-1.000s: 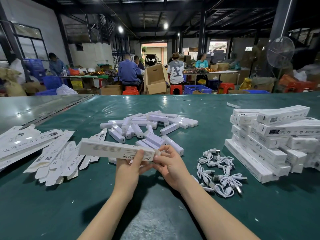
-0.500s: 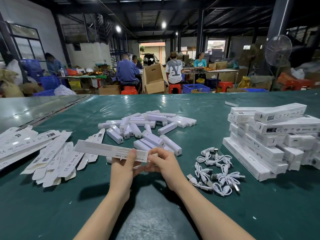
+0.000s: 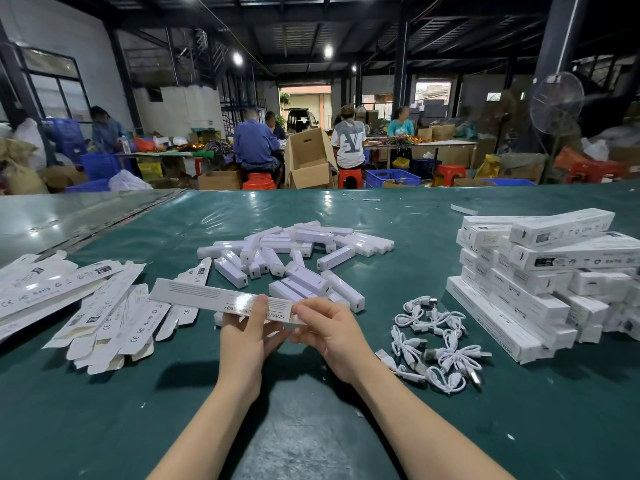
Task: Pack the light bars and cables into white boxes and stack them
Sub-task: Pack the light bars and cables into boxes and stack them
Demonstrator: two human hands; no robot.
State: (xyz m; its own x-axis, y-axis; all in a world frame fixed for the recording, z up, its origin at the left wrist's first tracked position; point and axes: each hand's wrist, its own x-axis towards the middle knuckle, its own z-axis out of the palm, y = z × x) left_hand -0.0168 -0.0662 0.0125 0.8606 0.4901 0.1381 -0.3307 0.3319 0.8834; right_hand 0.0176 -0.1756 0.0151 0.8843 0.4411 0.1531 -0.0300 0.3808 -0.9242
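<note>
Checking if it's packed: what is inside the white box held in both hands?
Nothing inside can be seen. The walls of the white box hide any contents; the right hand pinches and covers one end, the left hand holds it alongside.

You are holding a box [image 3: 207, 296] between your left hand [image 3: 249, 341] and right hand [image 3: 334, 336] over the middle of the surface [image 3: 311, 431]. Light bars [image 3: 294, 247] are lying heaped behind it, flat boxes [image 3: 104, 313] are lying to the left, cables [image 3: 436, 344] are lying just right, and packed boxes [image 3: 540, 271] are sitting stacked beyond them.
</note>
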